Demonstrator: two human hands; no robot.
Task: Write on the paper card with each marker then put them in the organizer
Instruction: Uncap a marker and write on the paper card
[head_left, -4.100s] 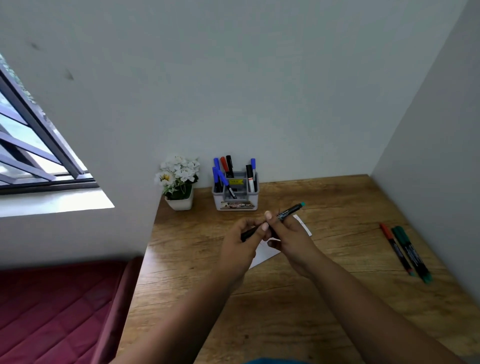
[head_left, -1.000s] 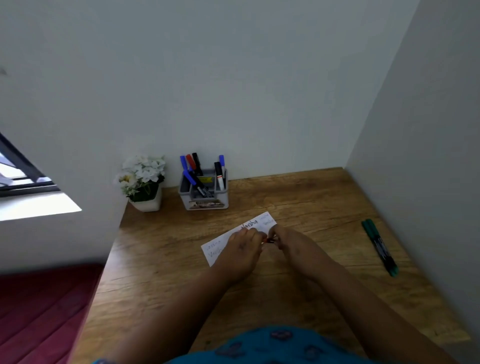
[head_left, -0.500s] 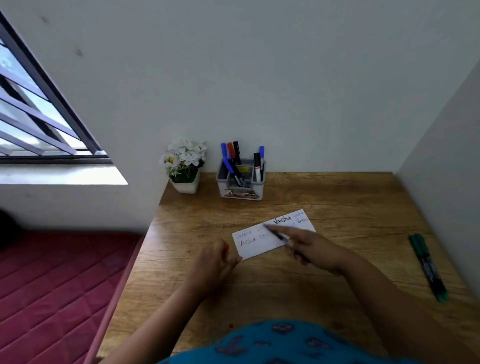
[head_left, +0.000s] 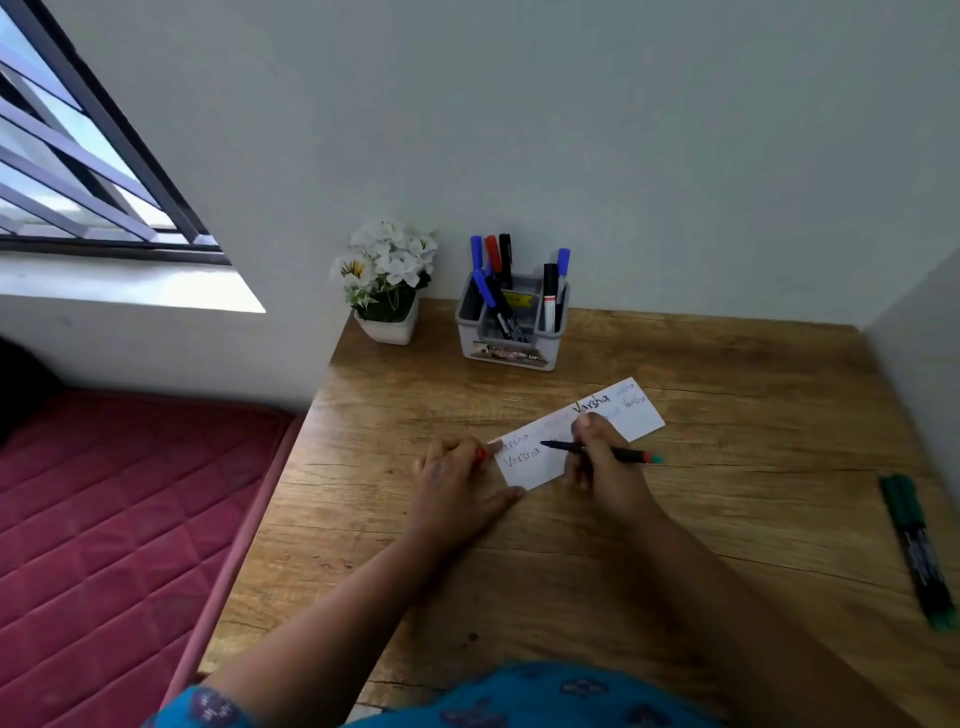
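Right hand (head_left: 597, 467), centre of frame: fingers curled round a black-barrelled marker (head_left: 597, 451), held nearly level, tip pointing frame-left over the paper card (head_left: 530, 465). Butt end of the marker shows a red band and a teal tip. Whether the tip touches the paper cannot be told.

Left hand (head_left: 457, 478), just left of the right: fingers curled, gripping a small red piece (head_left: 480, 455), probably the cap. The thumb reaches toward the card's lower left corner.

Card lies slantwise at centre, lower left to upper right. Several handwritten words already on it, in black, blue and fainter inks.

Organizer (head_left: 511, 332): grey, upper centre, against the wall. Holds blue, red and black markers upright or leaning.

Two green markers (head_left: 917, 551) lie side by side at the right edge of the frame, well apart from the card.

Flower pot (head_left: 387, 291) stands just left of the organizer. Wooden desk (head_left: 727, 395) carries all of it.

Step in hand (judgement): writing with the uncapped marker.

Next calls for: finishing the stroke, bringing cap to tip with both hands, then a reach up-frame to drop the marker in a free compartment. The green pair looks not yet used.
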